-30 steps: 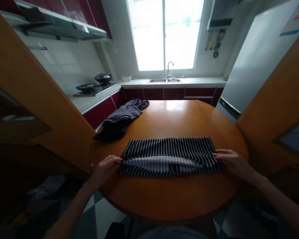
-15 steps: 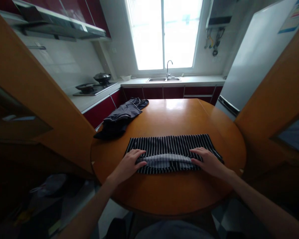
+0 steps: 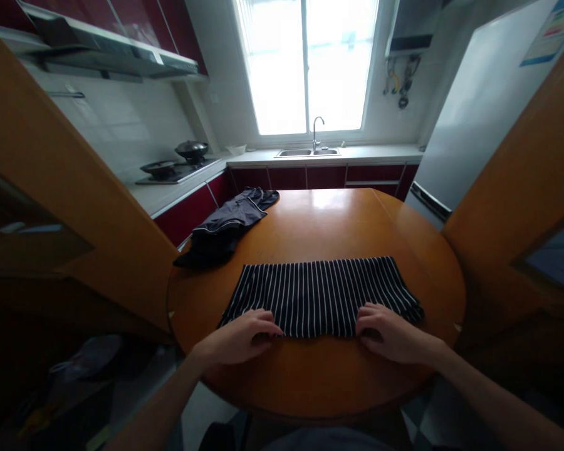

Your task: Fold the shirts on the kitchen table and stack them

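Observation:
A folded black cloth with thin white stripes [image 3: 317, 294] lies flat on the round wooden table [image 3: 338, 376] before me; which kind of garment or cloth it is, I cannot tell. My left hand [image 3: 244, 335] is at the left part of its near edge, thumb and fingers pinched on the fabric. At the right part of the same edge, my right hand [image 3: 388, 332] has its fingers curled and closed on the cloth. Both hands rest low against the tabletop. Farther off on the left lies a heap of dark clothing [image 3: 230, 219] with pale piping, apart from my hands.
Beyond the table run a white counter [image 3: 380, 152] with a sink [image 3: 296, 153] and a stove [image 3: 183, 170] bearing two pans. A fridge [image 3: 479, 106] stands at the right. Wooden frames [image 3: 75, 163] flank the table. A pale bag [image 3: 91, 357] sits on the floor at left.
The cloth's light underside, visible before in a gap near the front, is now covered by striped fabric. Both hands have come toward me, their fingers going from spread to closed at the near edge.

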Available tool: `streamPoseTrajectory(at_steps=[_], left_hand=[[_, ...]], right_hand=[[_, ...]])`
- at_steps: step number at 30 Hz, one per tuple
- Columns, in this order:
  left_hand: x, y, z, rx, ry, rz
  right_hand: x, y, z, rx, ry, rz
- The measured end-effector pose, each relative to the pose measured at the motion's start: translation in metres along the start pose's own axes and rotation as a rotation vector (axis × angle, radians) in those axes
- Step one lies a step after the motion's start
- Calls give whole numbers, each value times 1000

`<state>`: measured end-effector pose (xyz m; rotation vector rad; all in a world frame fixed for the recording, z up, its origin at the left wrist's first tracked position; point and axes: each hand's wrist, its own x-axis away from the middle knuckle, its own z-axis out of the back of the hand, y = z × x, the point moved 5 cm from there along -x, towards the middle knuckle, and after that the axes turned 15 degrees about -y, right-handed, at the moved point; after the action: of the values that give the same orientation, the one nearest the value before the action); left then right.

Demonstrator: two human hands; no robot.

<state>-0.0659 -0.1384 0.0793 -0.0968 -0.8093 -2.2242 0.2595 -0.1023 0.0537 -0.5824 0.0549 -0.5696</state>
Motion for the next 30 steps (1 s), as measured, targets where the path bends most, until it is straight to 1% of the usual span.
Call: streamPoseTrajectory(at_steps=[1,2,3,4,5,6,7,9,10,11,12,14,17,19,21,25,28,30], left_hand=[[-5,5,8,23,-5,-18],[-16,9,17,43,22,-34],[-31,12,27,47,91,-49],[-49,13,37,22,194,-58],[-71,12,44,-9,295,-50],[-95,9,47,-52,358,-33],[-120,5,46,-105,381,-16],[-162,-8,34,-217,352,51],[-177,-16,26,-269,320,98],[-186,-25,20,-297,315,154],[-190,-34,14,-314,325,200],[-186,-48,8,-321,364,270],[-161,-69,9,-301,399,363],[-137,-87,13,-287,404,452],[-107,-107,16,-280,421,554],[-44,-146,13,-212,473,719],[-10,-161,12,-59,562,732],[5,-168,19,91,656,703]], right_hand=[[-7,-2,7,-14,30,0],[-17,-2,15,-23,90,-18],[-30,-1,24,-23,173,-55],[-47,1,32,0,263,-103],[-65,3,36,42,315,-154],[-85,5,37,82,347,-212],[-104,8,34,122,330,-266],[-135,20,23,176,258,-398],[-145,26,15,194,221,-439],[-151,33,9,210,202,-459],[-153,40,4,219,198,-474],[-146,55,0,222,226,-494],[-122,82,2,206,262,-572],[-101,101,7,209,261,-639],[-78,122,12,221,264,-716],[-37,154,20,215,290,-820],[-23,165,20,192,297,-833],[-21,167,19,199,295,-825]])
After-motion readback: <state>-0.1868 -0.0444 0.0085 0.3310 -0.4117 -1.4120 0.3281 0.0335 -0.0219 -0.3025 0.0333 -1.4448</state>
